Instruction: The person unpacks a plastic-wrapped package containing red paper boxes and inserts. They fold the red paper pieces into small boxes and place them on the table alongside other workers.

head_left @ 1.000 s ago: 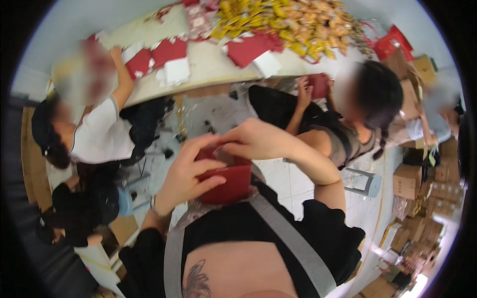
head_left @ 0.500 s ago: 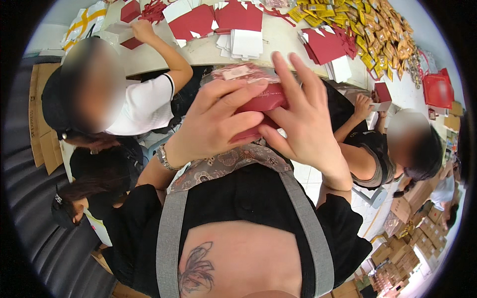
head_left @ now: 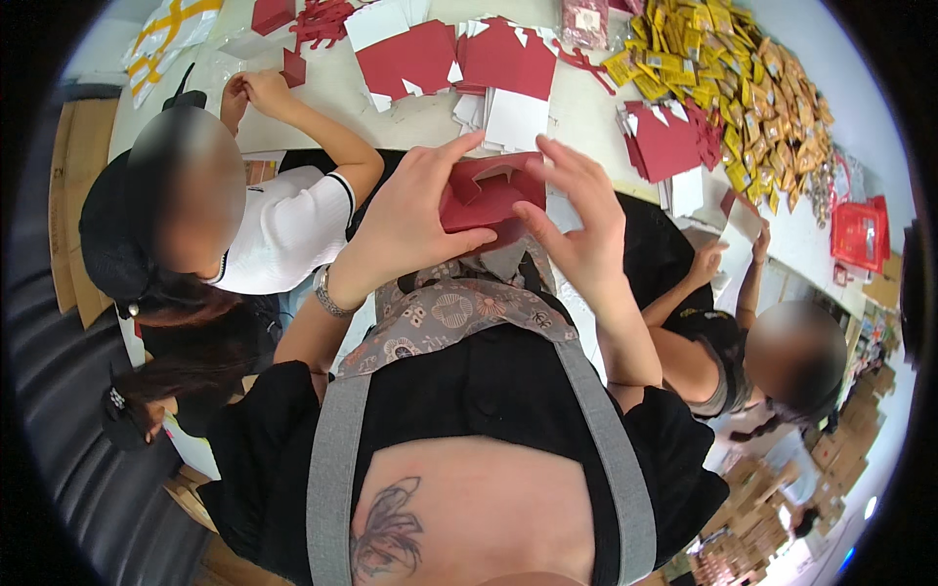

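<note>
A small dark red cardboard box [head_left: 479,217] is held up in front of my chest. Its flaps and a notched tab show at the side turned toward me. My left hand [head_left: 410,210] grips the left side, thumb along the near edge and fingers behind. At the right side, my right hand [head_left: 583,215] has its thumb on the near flap and its fingers at the far edge. The box partly hides the fingertips of both hands. Beyond it on the table lie flat red-and-white box blanks [head_left: 405,57] and another stack of blanks [head_left: 508,59].
A white table [head_left: 576,112] spans the far side. Yellow and orange packets [head_left: 743,88] are heaped at its right, near more red blanks [head_left: 669,142] and a red basket [head_left: 860,234]. Co-workers sit close on both sides, a white sleeve [head_left: 293,220] at left and hands [head_left: 708,262] at right.
A clear-wrapped pink packet no longer shows behind my hands. The red box has been turned so its flaps face me. My right hand has shifted slightly left and down.
</note>
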The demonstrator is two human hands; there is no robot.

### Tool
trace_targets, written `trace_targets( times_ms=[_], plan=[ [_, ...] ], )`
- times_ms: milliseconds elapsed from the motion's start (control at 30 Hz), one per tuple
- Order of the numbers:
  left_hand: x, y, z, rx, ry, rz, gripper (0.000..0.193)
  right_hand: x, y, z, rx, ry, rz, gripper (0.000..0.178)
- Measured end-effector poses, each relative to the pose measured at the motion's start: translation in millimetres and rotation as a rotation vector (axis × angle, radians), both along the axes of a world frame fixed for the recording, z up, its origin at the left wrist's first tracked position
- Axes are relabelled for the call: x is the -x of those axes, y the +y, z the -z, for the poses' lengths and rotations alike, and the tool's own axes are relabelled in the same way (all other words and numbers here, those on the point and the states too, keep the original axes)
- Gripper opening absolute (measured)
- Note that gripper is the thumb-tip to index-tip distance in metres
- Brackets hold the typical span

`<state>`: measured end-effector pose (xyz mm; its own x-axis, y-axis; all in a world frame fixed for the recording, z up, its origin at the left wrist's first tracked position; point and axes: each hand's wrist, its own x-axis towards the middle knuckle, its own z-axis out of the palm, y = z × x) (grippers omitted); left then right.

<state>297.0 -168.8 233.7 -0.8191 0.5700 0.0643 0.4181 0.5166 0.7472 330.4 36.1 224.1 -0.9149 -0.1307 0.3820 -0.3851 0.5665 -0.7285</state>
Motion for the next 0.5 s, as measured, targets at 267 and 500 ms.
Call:
trace_targets(
  times_ms=[267,500],
  plan=[
    [21,38,14,-0.24,-0.266,0.096,0.098,65,43,11,0.315,-0.848,-0.411,0.028],
    [27,77,54,-0.459,-0.543,-0.027,0.108,86,58,36,-0.034,-0.501,-0.486,0.027]
  ],
)
